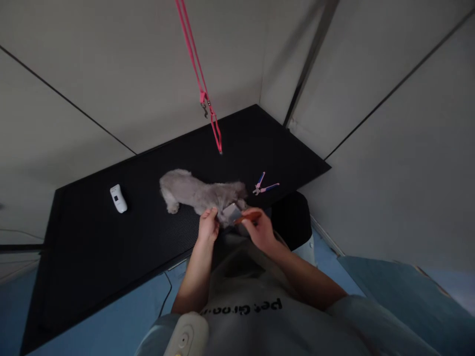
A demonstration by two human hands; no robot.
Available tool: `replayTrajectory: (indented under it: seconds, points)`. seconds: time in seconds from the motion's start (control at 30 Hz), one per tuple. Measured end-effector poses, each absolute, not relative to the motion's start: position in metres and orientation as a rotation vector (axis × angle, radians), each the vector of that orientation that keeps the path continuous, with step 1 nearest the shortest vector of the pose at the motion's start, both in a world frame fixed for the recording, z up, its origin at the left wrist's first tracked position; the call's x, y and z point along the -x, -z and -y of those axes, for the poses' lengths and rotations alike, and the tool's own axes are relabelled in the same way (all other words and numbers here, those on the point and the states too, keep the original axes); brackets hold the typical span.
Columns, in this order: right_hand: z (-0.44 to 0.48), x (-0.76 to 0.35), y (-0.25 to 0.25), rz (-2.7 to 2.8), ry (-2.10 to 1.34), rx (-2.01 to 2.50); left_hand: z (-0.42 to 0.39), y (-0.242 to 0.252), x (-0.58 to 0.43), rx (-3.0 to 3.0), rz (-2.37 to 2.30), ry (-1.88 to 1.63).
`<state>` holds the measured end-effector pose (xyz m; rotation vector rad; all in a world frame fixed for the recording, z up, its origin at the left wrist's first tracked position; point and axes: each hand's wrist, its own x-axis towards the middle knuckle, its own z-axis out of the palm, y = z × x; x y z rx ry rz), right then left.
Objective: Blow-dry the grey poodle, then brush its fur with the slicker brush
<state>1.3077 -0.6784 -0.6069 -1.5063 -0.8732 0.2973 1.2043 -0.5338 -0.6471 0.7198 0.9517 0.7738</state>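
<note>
A small grey animal with short fur (185, 189) is on the black table, its head toward the right. My left hand (209, 225) is closed on its fur or a limb near the front edge; which of the two is too small to tell. My right hand (260, 228) grips the orange-brown handle of a slicker brush (232, 212). The brush's flat grey head rests against the animal's front part, just right of my left hand.
White clippers (118, 199) lie on the black table (85, 247) at the left. Pink-and-blue nail clippers (261, 187) lie right of the animal. A pink leash loop (216, 126) hangs above the table. A black round-edged object (295, 220) stands at the right front.
</note>
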Motion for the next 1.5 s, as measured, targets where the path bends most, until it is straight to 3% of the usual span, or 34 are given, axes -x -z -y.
replayTrajectory:
  seconds: [0.1,0.27,0.4,0.57,0.7,0.87,1.0,1.13,1.3,1.43,1.5]
  points:
    - [0.683,-1.308,0.609,0.812,-0.068,1.464,0.536,0.646,-1.205,-0.724,-0.916,-0.796]
    - [0.681,-1.307,0.607,0.924,-0.382,1.499,0.541,0.651,-1.204,-0.675,-0.861,-0.808]
    - [0.678,-1.312,0.602,0.821,-0.090,1.459,0.545,0.655,-1.201,-0.705,-0.785,-0.817]
    - [0.670,-1.318,0.595,0.995,-0.417,1.482,0.546,0.656,-1.200,-0.715,-0.758,-0.771]
    - [0.659,-1.332,0.587,0.867,-0.207,1.456,0.545,0.662,-1.199,-0.744,-0.706,-0.782]
    - [0.649,-1.339,0.590,1.007,-0.526,1.432,0.545,0.669,-1.197,-0.772,-0.674,-0.752]
    - [0.645,-1.337,0.592,0.956,-0.436,1.451,0.547,0.667,-1.196,-0.817,-0.666,-0.730]
    - [0.637,-1.346,0.587,1.106,-0.635,1.464,0.549,0.661,-1.193,-0.846,-0.694,-0.734]
    - [0.628,-1.359,0.580,0.786,-0.328,1.486,0.550,0.659,-1.188,-0.774,-0.729,-0.774]
    - [0.631,-1.347,0.581,1.046,-0.624,1.486,0.551,0.659,-1.186,-0.777,-0.720,-0.797]
    - [0.631,-1.345,0.580,0.969,-0.578,1.558,0.552,0.661,-1.185,-0.767,-0.717,-0.817]
